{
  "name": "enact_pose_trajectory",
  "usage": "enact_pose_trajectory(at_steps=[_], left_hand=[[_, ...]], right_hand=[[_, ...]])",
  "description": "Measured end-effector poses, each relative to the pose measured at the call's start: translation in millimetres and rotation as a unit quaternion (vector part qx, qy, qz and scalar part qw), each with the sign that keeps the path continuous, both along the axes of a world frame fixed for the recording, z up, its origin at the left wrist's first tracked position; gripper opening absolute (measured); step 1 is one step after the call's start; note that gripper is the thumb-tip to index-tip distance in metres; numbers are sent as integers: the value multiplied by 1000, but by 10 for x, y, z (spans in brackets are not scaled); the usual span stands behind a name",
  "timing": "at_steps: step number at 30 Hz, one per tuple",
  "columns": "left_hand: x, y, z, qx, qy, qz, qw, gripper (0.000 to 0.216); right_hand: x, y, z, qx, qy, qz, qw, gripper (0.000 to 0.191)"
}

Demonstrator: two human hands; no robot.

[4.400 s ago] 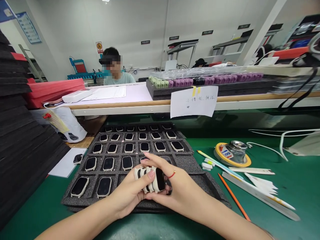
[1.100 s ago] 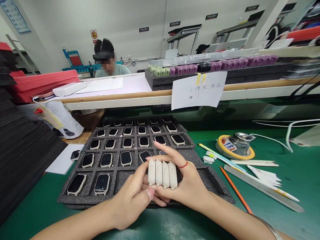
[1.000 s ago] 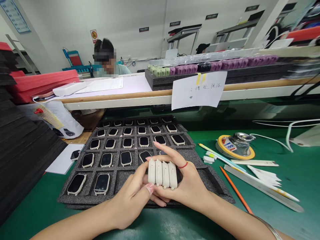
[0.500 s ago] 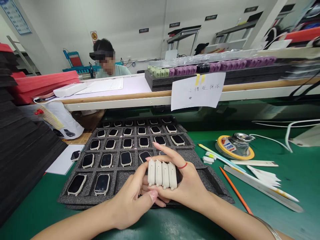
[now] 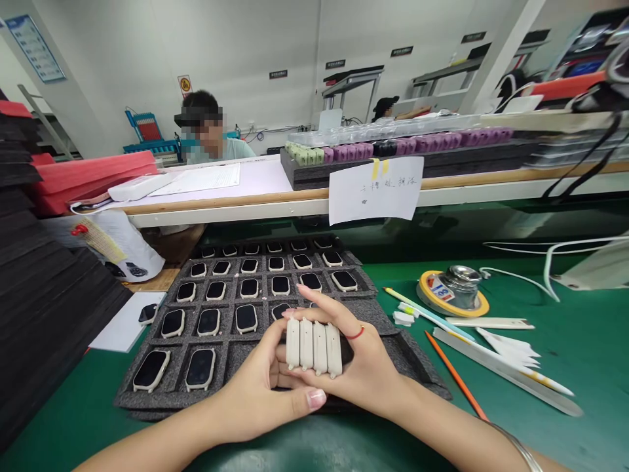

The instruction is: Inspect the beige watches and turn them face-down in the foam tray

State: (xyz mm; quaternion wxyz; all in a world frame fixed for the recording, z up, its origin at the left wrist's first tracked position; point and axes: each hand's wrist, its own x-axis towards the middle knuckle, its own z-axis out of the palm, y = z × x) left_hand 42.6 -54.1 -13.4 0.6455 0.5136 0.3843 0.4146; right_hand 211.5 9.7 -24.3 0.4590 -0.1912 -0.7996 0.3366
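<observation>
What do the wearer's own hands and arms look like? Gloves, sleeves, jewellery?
Both the left hand and right hand are ungloved, and no sleeves show on either forearm. The right has a thin red band with a tiny gold-coloured bead at the base of a finger, plus a silvery bangle farther back. No jewellery visible on the left.

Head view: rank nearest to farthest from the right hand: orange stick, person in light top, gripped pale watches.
1. Gripped pale watches: in the right hand
2. Orange stick: rightward on the table
3. Person in light top: ahead, leftward
</observation>
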Motion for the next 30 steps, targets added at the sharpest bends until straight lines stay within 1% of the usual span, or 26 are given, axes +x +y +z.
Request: enact_pose_trajectory(at_steps=[3,5,6,7,9,10,11,12,14,15,17,20,23,25,26,28,30], left_hand=[[42,39,26,-3,-50,56,997,65],[63,50,42,-31,-78,70,994,54],[66,52,45,-55,-97,71,991,50],[62,53,43,-81,-120,69,987,48],[38,54,26,-129,-172,67,974,48],[21,56,13,-148,-197,66,967,48],[3,58,-2,-163,-219,65,960,48],[-13,61,-16,-175,-237,62,954,46],[-35,64,-34,-191,-269,56,942,42],[-39,64,-36,-197,-282,54,937,39],[-38,59,-30,-210,-301,62,928,36],[-33,47,-16,-231,-306,93,919,34],[-39,39,-30,-235,-298,86,921,33],[-48,40,-52,-218,-295,61,928,33],[-52,41,-63,-206,-295,49,932,34],[-59,45,-77,-185,-296,30,937,36],[-64,47,-78,-175,-300,20,937,37]], right_hand=[[-68,-47,17,69,-26,33,997,91],[-103,-97,50,115,-68,34,990,89],[-107,-122,76,120,-87,31,988,89],[-99,-144,108,110,-101,29,988,90],[-48,-168,188,59,-105,21,993,88],[-13,-170,231,31,-97,14,995,82],[24,-166,273,10,-86,6,996,71],[56,-157,310,-3,-74,-2,997,55],[99,-136,360,-4,-59,-5,998,27],[107,-126,369,4,-57,-1,998,20],[102,-112,361,34,-54,2,998,13],[74,-102,320,82,-41,-11,996,10],[54,-98,306,110,-12,-28,993,8],[51,-105,328,90,21,-43,995,9],[54,-111,346,64,46,-53,995,11],[69,-130,387,-10,109,-78,991,16],[93,-152,414,-76,167,-91,979,20]])
